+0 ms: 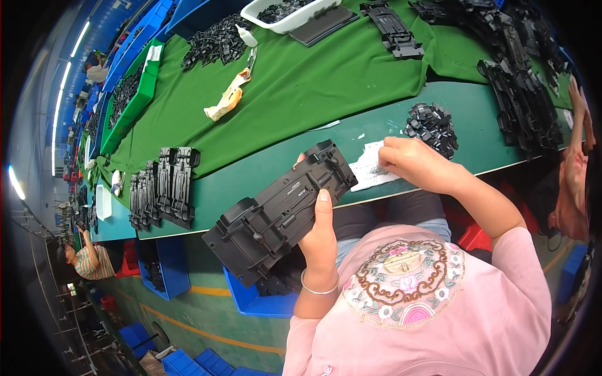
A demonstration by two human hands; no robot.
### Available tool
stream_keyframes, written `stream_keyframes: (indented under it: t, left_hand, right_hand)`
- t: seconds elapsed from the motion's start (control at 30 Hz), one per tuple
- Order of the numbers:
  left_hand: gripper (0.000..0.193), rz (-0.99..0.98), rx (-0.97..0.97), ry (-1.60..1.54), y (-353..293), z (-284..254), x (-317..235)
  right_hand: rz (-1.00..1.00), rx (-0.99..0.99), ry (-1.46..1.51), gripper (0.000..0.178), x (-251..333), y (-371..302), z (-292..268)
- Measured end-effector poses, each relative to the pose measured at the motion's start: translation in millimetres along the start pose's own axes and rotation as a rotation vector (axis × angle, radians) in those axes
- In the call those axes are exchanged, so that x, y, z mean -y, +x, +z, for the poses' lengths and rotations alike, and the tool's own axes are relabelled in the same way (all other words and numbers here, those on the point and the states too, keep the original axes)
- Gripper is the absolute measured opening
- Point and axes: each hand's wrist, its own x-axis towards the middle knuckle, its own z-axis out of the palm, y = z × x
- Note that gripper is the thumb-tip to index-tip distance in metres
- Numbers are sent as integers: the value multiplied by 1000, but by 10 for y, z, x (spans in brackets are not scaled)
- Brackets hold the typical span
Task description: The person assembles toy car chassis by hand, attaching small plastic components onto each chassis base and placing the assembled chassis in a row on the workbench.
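My left hand (318, 235) grips a long black plastic toy-car chassis (285, 210), its thumb across the face of it and fingertips showing at the far edge. The chassis is tilted above the near edge of the table, with its moulded underside up. My right hand (417, 163) is closed, fingertips pinched together over a creased white paper sheet (371, 172). Whatever those fingertips hold, if anything, is hidden. A heap of small black plastic pieces (433, 128) lies just beyond my right hand.
Several similar chassis (179, 185) stand in a row at the left; more are stacked (520, 106) at the right. Green cloth (301, 88) carries a tape-wrapped tool (229, 97), a white bottle (247, 36) and parts bins. A blue bin (263, 304) sits below the table edge. Other people work at both sides.
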Motion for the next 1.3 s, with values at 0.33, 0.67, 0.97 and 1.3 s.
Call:
stream_keyframes:
  t: [0.33,0.67,0.97,1.3]
  left_hand:
    - [38,-42,-75,-21,-3,-21,83]
    - [38,-392,93,-360,96,229,-61]
    - [54,-326,219,-393,88,364,-134]
    - [55,-320,186,-320,75,382,-138]
  right_hand:
    - [9,-137,103,9,-49,-51,-149]
    - [235,-255,1177,15,317,-96,-140]
    - [-52,-438,584,17,406,-100,-13]
    - [-160,-450,358,20,428,-60,-30]
